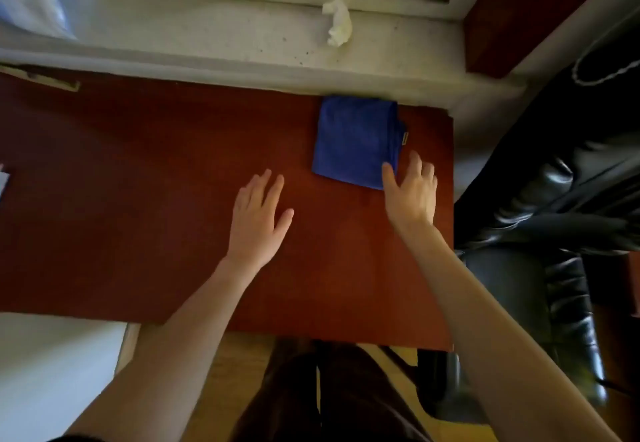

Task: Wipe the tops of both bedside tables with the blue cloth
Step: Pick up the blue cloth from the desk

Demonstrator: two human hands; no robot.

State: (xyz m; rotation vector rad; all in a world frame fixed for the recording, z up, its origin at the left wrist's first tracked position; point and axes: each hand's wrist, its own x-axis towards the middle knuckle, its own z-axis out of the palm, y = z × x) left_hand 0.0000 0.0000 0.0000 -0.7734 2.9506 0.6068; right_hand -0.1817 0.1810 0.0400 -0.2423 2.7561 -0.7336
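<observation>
A folded blue cloth (356,140) lies flat on the far right part of a reddish-brown bedside table top (138,199). My right hand (412,192) hovers at the cloth's near right corner, fingers spread, its thumb tip just over the cloth's edge; it holds nothing. My left hand (258,220) is open and flat over the middle of the table top, apart from the cloth. Only this one table top is in view.
A grey window sill (207,33) runs behind the table with a crumpled white tissue (337,22) on it. A black leather chair (554,234) stands close against the table's right side. A white bed edge (52,372) lies at lower left.
</observation>
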